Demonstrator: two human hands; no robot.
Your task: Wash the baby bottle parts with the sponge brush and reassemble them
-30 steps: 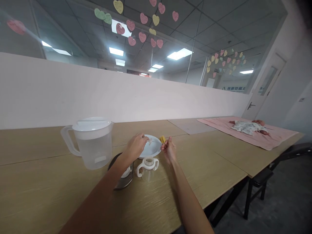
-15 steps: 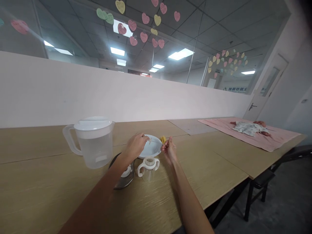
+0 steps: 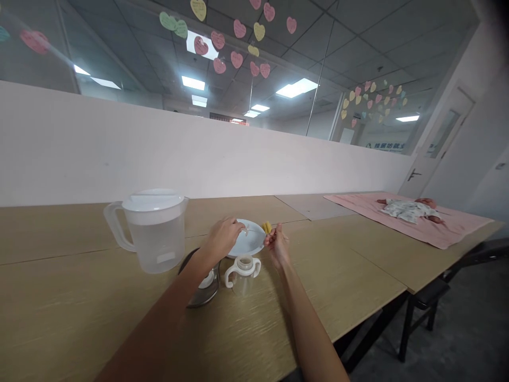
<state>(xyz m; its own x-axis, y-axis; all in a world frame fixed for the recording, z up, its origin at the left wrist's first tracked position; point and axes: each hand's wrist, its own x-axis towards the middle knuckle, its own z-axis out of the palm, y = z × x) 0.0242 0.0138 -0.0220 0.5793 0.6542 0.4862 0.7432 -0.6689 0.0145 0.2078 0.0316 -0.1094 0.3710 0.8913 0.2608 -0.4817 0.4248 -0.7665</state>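
My left hand (image 3: pixel 223 237) pinches a small clear piece (image 3: pixel 245 230) over the left side of a white oval dish (image 3: pixel 248 245). At the dish's right edge, my right hand (image 3: pixel 277 245) has its fingers curled together; what they hold, if anything, is too small to make out. A yellow object (image 3: pixel 266 227) lies just behind that hand. In front of the dish stands a clear bottle with a white two-handled collar (image 3: pixel 243 271), its top uncovered. Partly hidden under my left forearm is a round metal tray (image 3: pixel 212 292) with a white ring-shaped part (image 3: pixel 207 280) on it.
A large translucent pitcher (image 3: pixel 159 239) with a white lid stands on the wooden table (image 3: pixel 79 297) at the left. On the far right, a doll in patterned clothes (image 3: pixel 407 210) lies on a pink cloth (image 3: pixel 445 233). A black stool (image 3: pixel 427 294) is beside the table.
The whole view has shifted very slightly. Both hands stay in nearly the same place, with the small clear piece still between my left fingers.
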